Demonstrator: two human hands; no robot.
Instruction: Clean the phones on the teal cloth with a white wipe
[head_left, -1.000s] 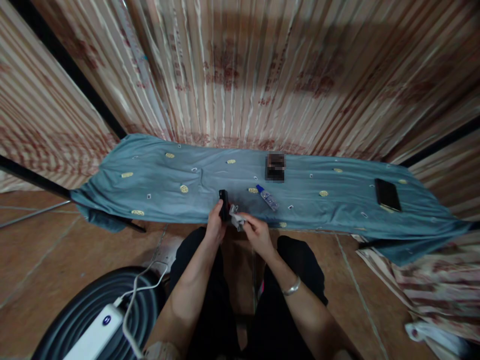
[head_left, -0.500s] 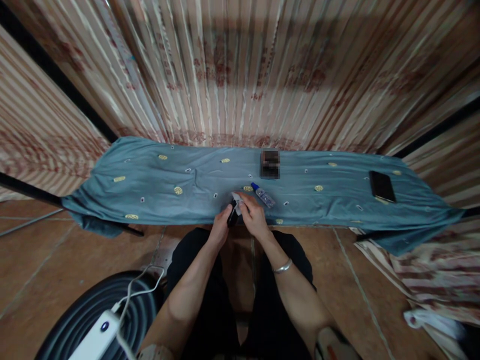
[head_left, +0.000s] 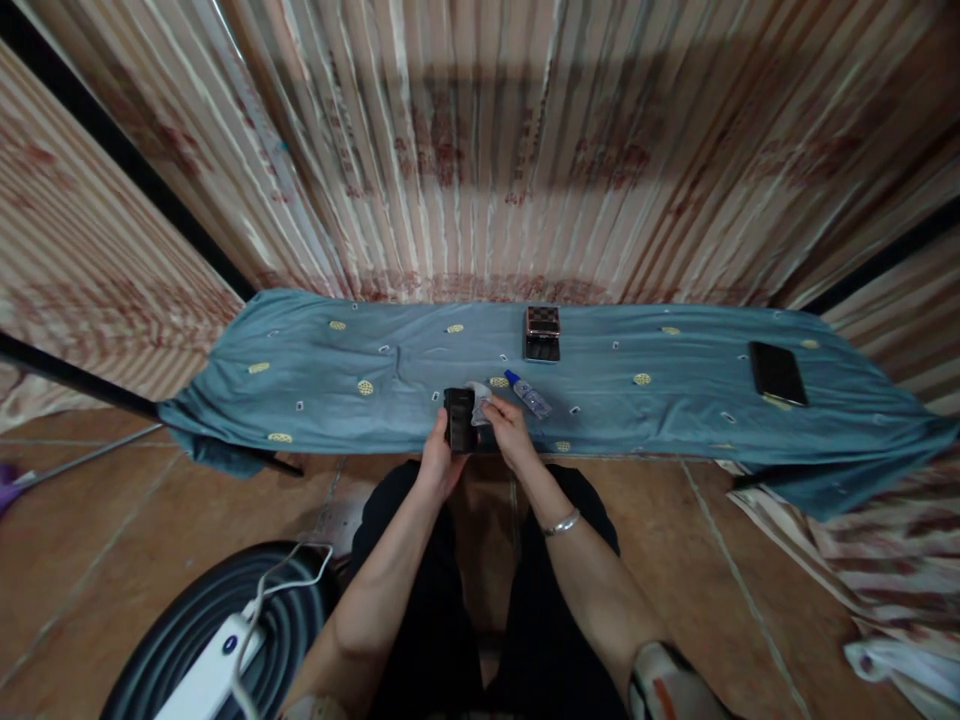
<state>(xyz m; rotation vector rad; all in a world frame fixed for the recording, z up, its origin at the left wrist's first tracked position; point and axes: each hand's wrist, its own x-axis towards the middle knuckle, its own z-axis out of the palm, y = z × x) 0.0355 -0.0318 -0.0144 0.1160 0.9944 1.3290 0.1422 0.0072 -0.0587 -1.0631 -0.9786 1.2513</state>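
Note:
My left hand (head_left: 438, 455) is closed round the edge of a black phone (head_left: 458, 420), whose dark flat face points up toward me. In my right hand (head_left: 508, 428) is a crumpled white cloth (head_left: 480, 402), pinched between the fingers and lying against the phone's right edge. Just beyond that hand a small clear bottle with a blue cap (head_left: 529, 394) lies on its side. Farther back, a dark device with a checkered upper half (head_left: 542, 334) rests on the blue tablecloth (head_left: 405, 370).
Toward the right end lies another black flat device (head_left: 778, 373). A striped curtain (head_left: 465, 150) hangs behind the table, and black poles (head_left: 150, 170) slant at its sides. On the floor at lower left, a white power bank (head_left: 210, 668) with cables sits on a ribbed black round object (head_left: 292, 600).
The phone has turned from edge-on to flat, so its dark face now shows. My right hand has shifted slightly right with the cloth. The whole view has moved a little.

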